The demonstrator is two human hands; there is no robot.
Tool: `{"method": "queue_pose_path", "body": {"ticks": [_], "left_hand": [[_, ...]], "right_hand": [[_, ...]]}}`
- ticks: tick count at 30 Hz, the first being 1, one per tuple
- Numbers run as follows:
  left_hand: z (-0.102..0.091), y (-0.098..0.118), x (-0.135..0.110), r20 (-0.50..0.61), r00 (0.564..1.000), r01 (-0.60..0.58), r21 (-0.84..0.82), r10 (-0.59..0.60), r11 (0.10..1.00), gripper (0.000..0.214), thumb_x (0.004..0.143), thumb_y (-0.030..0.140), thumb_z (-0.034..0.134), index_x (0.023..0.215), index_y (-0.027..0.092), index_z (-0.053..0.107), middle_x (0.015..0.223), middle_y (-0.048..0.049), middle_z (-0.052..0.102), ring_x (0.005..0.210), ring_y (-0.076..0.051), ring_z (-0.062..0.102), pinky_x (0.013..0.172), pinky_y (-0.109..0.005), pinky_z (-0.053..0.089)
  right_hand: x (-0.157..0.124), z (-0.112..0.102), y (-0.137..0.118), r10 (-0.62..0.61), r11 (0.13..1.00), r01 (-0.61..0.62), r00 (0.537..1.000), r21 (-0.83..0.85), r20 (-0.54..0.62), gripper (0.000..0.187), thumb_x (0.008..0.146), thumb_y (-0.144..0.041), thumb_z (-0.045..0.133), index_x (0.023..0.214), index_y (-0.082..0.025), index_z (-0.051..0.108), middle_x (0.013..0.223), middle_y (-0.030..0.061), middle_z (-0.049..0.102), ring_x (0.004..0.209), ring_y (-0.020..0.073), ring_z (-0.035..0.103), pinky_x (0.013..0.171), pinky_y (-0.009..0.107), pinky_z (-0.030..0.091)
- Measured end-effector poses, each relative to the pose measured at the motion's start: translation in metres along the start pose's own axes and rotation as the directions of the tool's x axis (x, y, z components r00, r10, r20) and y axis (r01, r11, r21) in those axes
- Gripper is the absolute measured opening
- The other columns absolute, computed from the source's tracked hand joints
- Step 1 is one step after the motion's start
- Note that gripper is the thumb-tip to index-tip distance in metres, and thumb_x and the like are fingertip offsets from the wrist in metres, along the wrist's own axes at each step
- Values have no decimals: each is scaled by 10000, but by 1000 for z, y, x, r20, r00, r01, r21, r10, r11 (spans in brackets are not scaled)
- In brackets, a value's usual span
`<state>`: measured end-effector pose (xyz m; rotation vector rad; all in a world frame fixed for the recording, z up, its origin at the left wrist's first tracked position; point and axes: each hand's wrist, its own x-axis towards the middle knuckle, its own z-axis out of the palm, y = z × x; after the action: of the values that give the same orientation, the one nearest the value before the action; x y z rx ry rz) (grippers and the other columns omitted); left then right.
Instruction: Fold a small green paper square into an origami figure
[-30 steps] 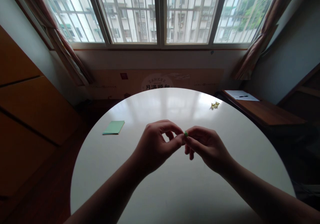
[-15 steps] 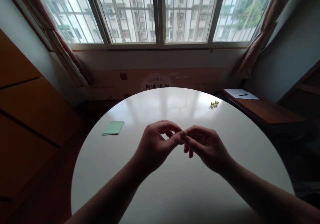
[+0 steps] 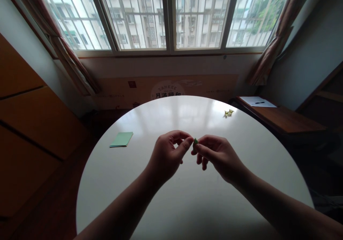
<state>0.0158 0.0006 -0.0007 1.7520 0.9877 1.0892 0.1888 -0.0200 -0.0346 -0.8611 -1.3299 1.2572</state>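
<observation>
Above the white table (image 3: 171,200), my right hand (image 3: 221,154) pinches a small green folded piece (image 3: 195,142), which looks like paper, between thumb and forefinger. Its other fingers curl loosely below. My left hand (image 3: 167,152) meets the piece from the other side, thumb and forefinger pressed together at its upper left edge. The fingertips partly cover the piece, so its full shape is hidden. On the left of the table lies a stack of light green square paper (image 3: 122,139). Small yellow-green folded pieces (image 3: 228,113) rest at the far right.
Beyond the round table stand a printed panel (image 3: 115,90) and a barred window (image 3: 198,16). A wooden side table (image 3: 297,120) at the right bears a white sheet (image 3: 252,100) and a dark pen (image 3: 259,103). An orange-brown cabinet (image 3: 24,118) stands at the left.
More of the green piece shows between my fingertips now. My left thumb and forefinger have drawn slightly left, and the piece stands more upright. The view has tilted up slightly.
</observation>
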Motion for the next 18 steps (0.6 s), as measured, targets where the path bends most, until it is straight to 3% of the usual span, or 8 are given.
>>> {"method": "queue_pose_path", "body": {"ticks": [3,8,11,14,18], "left_hand": [[-2,0,2,-34,998,43,-42,-45,998,306,868,412,659,902,115,722,715,-56,684,590,-150,606,376,-191,468],[-3,0,1,-17,999,-39,148,41,988,233,849,363,695,861,139,757,784,-75,730,635,-161,637,435,-200,488],[-2,0,0,3,998,-62,181,62,982,199,830,345,712,845,154,766,794,-73,742,656,-170,645,455,-207,492],[0,0,0,11,1000,3,150,-5,989,207,816,346,714,833,145,762,772,-70,730,616,-157,622,438,-207,477],[0,2,3,56,985,168,-46,-166,985,247,790,361,715,814,115,721,681,-41,657,559,-128,554,394,-188,436]], "right_hand": [[1,-2,-1,63,996,-58,997,74,-54,235,812,-398,782,840,-170,733,767,58,736,663,186,707,428,205,503],[3,-3,-1,97,989,-88,993,121,-72,247,785,-410,803,826,-175,737,759,58,741,694,210,726,417,197,479],[3,-2,-1,100,989,-91,992,120,-79,260,778,-423,807,798,-174,732,735,57,741,668,203,719,412,193,467],[3,-2,-1,105,989,-95,991,112,-83,273,779,-435,802,810,-172,736,782,71,755,657,197,717,402,188,455],[4,-3,-2,129,988,-126,991,90,-33,315,780,-440,801,939,-172,755,868,92,755,685,197,721,400,178,458]]}}
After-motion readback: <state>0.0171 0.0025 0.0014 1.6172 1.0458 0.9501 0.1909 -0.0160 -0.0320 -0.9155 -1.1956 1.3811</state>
